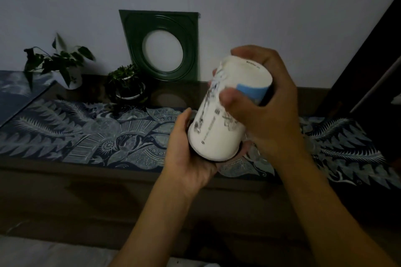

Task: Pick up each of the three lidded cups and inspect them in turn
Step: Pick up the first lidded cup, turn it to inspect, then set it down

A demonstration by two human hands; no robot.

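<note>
Above the counter (65, 180), from the head view, I see 1 white cup (219, 128) held up in both hands, clear of the surface. It is tipped over, its wider end low and toward the camera, its narrower end raised and leaning to the right. Dark printed marks run along its side and a blue band shows near the raised end.

My left hand (186, 154) cups the low, wide end from underneath and from the left, its grip half curled with the thumb up along the rim. My right hand (260, 102) wraps the upper part from the right, its grip closed round the cup, the thumb pressed across the printed side and the fingers curled over the raised end.

A blue patterned runner (97, 134) lies along the counter beneath the hands. At the back, against the wall, a dark green square frame (165, 45) with a round opening leans upright. Left of it stand 2 potted plants: a small one (128, 84) just beside the frame and a leafier one (60, 65) in a white pot further left. I cannot tell whether the cup carries a lid.
</note>
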